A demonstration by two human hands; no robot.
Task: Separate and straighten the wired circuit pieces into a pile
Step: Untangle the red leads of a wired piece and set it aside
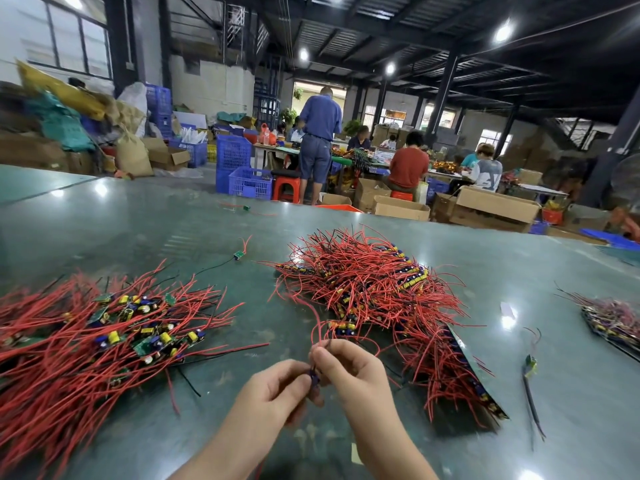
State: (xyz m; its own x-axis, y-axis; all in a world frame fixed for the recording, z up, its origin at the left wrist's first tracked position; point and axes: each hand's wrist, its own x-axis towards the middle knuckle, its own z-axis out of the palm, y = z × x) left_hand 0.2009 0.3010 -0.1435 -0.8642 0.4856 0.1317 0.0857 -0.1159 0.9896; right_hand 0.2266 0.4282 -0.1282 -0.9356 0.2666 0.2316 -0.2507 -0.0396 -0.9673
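My left hand (pixel 273 393) and my right hand (pixel 349 372) meet low in the middle of the view, both pinching one small wired circuit piece (pixel 314 378) with a blue part. Its red wires (pixel 317 327) rise from my right fingertips and curl up and left. A large pile of separated circuit pieces (pixel 104 337) with red wires, green boards and yellow parts lies on the left. Another tangled heap of joined pieces (pixel 384 299) lies just beyond and right of my hands.
The work surface is a dark green table (pixel 156 220). Single loose pieces lie at centre back (pixel 239 254), far back (pixel 246 207) and on the right (pixel 530 367). A smaller pile (pixel 613 320) sits at the right edge. Several people work at benches beyond, among blue crates and cardboard boxes.
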